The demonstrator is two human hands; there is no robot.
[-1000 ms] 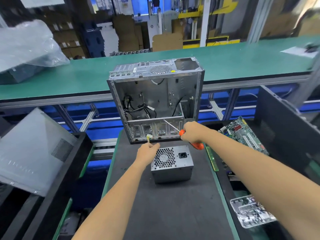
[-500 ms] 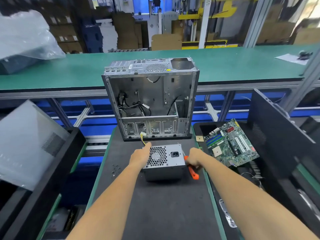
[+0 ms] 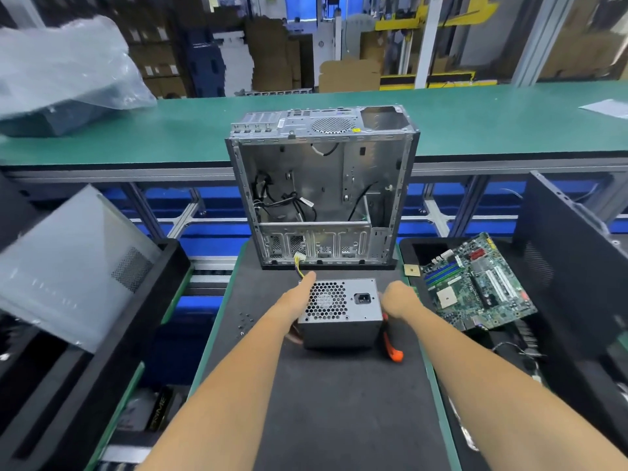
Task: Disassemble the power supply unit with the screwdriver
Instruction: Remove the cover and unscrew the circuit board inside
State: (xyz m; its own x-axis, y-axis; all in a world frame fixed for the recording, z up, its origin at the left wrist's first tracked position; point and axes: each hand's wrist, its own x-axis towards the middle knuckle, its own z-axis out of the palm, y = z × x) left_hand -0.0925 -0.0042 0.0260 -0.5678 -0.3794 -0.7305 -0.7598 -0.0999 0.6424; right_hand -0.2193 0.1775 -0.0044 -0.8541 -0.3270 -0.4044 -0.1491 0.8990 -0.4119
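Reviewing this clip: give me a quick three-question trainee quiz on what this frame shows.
1. True or false: the power supply unit still sits inside the open computer case.
2. Which hand holds the orange-handled screwdriver? A) left hand B) right hand C) neither
3. Fill in: the green motherboard lies to the ____ of the power supply unit.

Key:
1. False; it stands on the dark mat in front of the case.
2. B; the handle sticks out below the right hand, beside the unit.
3. Right.
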